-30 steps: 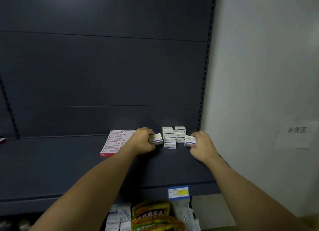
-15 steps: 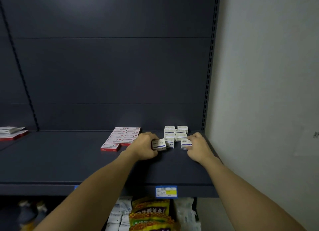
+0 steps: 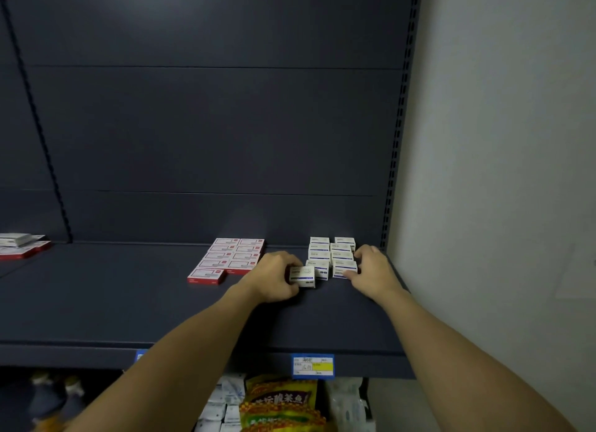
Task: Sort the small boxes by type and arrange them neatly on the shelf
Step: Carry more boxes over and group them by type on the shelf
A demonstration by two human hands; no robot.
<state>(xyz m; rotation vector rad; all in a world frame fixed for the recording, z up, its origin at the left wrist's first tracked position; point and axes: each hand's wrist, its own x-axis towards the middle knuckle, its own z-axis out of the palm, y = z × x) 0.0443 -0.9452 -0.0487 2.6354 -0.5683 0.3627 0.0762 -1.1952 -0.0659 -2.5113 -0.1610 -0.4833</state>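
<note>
Head view first, and it is the only one I am working from. My left hand (image 3: 274, 275) is curling round a small white box (image 3: 302, 276) with a blue stripe, fingers over the top and thumb low at the near side, and I am holding it just off the left front corner of the white stack (image 3: 332, 256). I judge I am holding it that way so it can be slid square against the left column, where a front slot looks to be waiting.

My right hand (image 3: 371, 270) is lying against the right side of that stack, fingertips on the front right box (image 3: 344, 269). Whether it is pinching that box or only nudging it flush I cannot tell; the fingers are bent, but the grip itself is hidden. I take it this hand is acting as a stop, so the rows are not drifting while the left one is pushing in.

Beyond my left hand, the flat red-edged boxes (image 3: 230, 257) are sitting in their own block, with a gap between them and the white ones, so the types are being kept apart. All of it is resting toward the back of the dark shelf (image 3: 129, 302), near the right upright.

Below the shelf edge a price label (image 3: 312, 365) and yellow snack bags (image 3: 280, 402) are showing.
</note>
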